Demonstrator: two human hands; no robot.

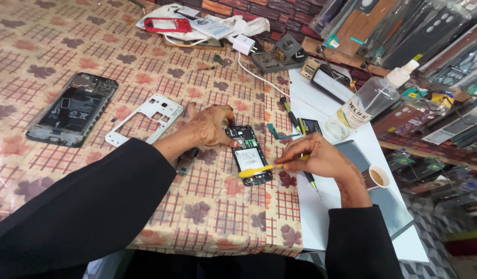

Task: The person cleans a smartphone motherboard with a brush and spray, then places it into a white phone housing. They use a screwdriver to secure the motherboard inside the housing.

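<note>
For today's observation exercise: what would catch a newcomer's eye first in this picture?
At the centre, the left hand steadies a small opened phone while the right hand holds a yellow tool over it. To the left lie a white phone frame and a larger opened phone on the patterned tablecloth.

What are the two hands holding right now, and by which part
The right hand grips a yellow toothbrush by its handle end, head over the opened phone. The left hand holds nothing; its fingers press that phone's top edge.
</note>
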